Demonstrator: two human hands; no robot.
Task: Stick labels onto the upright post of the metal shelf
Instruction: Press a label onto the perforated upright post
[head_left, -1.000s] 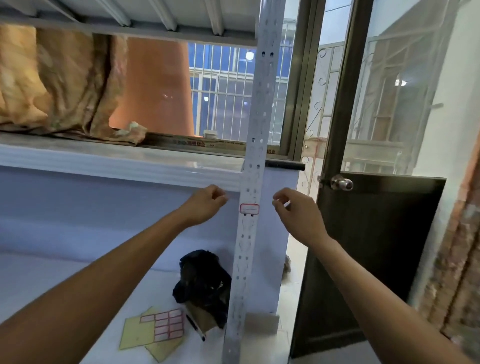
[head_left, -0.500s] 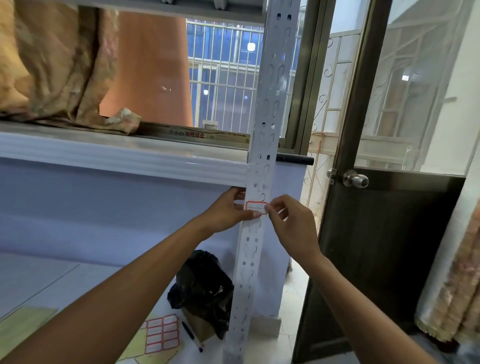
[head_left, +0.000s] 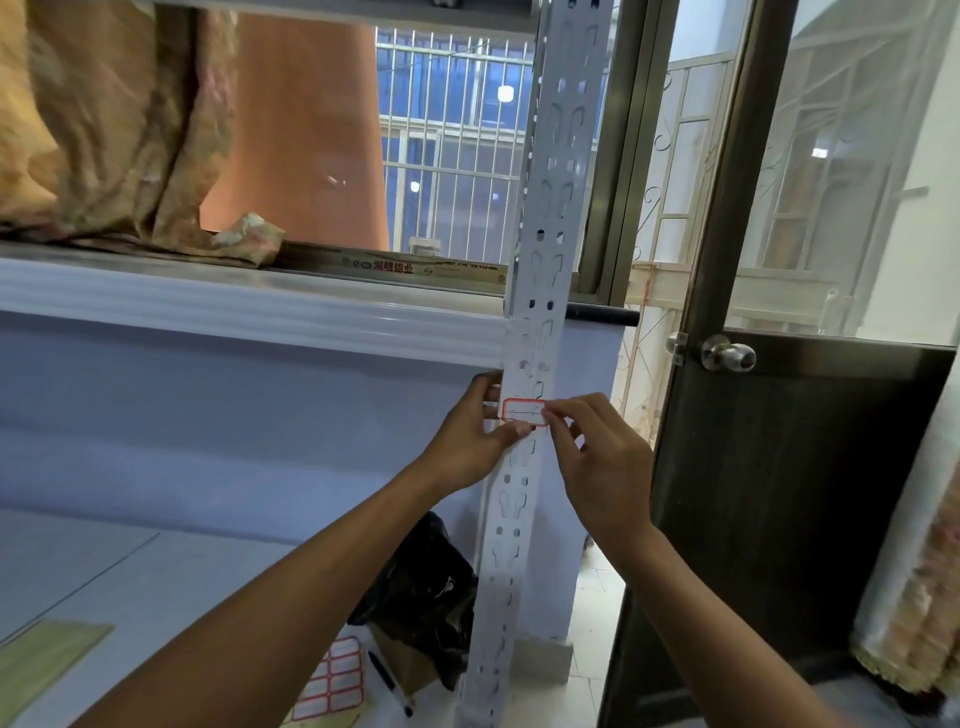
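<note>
Looking up along a white metal shelf post (head_left: 540, 291), perforated with slots and holes, standing upright and running from top to bottom just between the two hands. Sitting on the post's front face, directly between the fingertips of both hands, a small white label (head_left: 523, 412) with a red border. Reaching in from the lower left, the left hand (head_left: 478, 436), pressing its thumb against the label's lower left edge, with the other fingers curling behind the post. Coming in from the lower right, the right hand (head_left: 597, 467), pinching or pressing the label's right end with thumb and forefinger, remaining fingers loosely bent; impossible to tell whether gripping the label or only pushing it flat. Just above the left hand, meeting the post, a white horizontal shelf beam (head_left: 249, 306). Higher up and left of the hands, lying on that shelf, a bundle of patterned beige fabric (head_left: 114, 124). Well below the hands, lying on the lower shelf surface, a sheet of red-bordered labels (head_left: 337, 680), with a dark pen (head_left: 389, 683) just to its right and a crumpled black plastic bag (head_left: 426, 592) touching the post's left side. Right of the right hand, standing partly open, a dark door (head_left: 779, 493) with a round metal knob (head_left: 727, 354).
</note>
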